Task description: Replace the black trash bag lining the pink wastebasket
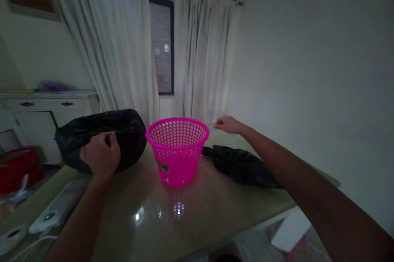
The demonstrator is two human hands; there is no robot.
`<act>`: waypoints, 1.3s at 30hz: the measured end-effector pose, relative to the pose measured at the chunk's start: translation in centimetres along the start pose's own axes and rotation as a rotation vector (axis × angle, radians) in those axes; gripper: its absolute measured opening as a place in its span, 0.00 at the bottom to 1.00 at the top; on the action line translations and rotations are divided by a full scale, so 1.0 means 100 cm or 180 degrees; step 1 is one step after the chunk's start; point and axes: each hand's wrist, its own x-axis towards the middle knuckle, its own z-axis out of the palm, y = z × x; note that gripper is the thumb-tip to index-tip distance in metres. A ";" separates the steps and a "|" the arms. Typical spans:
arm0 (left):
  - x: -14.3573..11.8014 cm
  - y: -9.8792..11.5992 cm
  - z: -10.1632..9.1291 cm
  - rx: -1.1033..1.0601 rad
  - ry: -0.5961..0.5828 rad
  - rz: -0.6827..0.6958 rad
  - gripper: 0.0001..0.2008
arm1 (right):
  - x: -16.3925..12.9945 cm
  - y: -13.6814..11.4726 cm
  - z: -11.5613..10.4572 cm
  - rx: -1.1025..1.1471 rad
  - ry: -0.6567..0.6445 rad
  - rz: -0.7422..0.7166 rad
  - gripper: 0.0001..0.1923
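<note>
Item: pink basket [177,151], perforated plastic, round, upright, mouth open upward, small sticker low on its near wall. It stands on the glossy tabletop [147,217], roughly mid-surface, and serves as the landmark below.

Left of the basket: black plastic bag [101,137], bulky and rounded, resting on the tabletop edge, its right end just beside the basket rim.

Left hand [101,155]: on the near face of that bag, to the left of the basket; grip closed, fingers curled and pinching a fold of the black plastic.

Right of the basket, slightly behind: second black bag [243,165], flatter and elongated, lying on the tabletop with its narrow end near the basket wall.

Right hand [229,124]: raised behind and to the right of the basket, above the far end of the second bag, touching nothing; grip loose and spread, palm down, holding nothing.

Far left of the basket: white dresser [46,108] against the wall. Left and lower: red container [18,167] on the floor. Behind the basket: pale curtains [203,61] flanking a dark window [162,44].
</note>
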 end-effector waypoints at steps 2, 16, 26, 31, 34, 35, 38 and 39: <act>-0.012 0.001 0.000 0.0176 -0.0056 0.0087 0.17 | -0.043 0.024 0.031 -0.0004 -0.0313 0.0132 0.14; -0.081 0.079 -0.003 -0.1485 -0.0900 0.2365 0.13 | -0.048 0.074 -0.048 0.1419 0.2205 0.1092 0.08; -0.092 0.102 -0.017 -0.1298 -0.1193 0.2644 0.17 | 0.039 -0.053 -0.113 0.2436 0.2477 -0.1202 0.20; -0.084 0.106 -0.029 -0.1121 -0.1584 0.2564 0.18 | -0.007 -0.081 -0.037 0.2312 0.1432 -0.1099 0.22; -0.074 0.118 -0.030 -0.1372 -0.1842 0.2150 0.18 | -0.030 -0.085 0.000 0.2249 0.0279 -0.1168 0.26; -0.070 0.123 -0.029 -0.1485 -0.1868 0.1986 0.16 | -0.034 -0.086 0.009 0.2255 -0.0179 -0.1207 0.27; -0.054 0.139 -0.019 -0.1526 -0.2097 0.1887 0.18 | -0.040 -0.092 0.024 0.2485 -0.1142 -0.1367 0.28; -0.048 0.144 -0.016 -0.1422 -0.2341 0.1989 0.18 | -0.041 -0.094 0.026 0.2616 -0.1292 -0.1408 0.28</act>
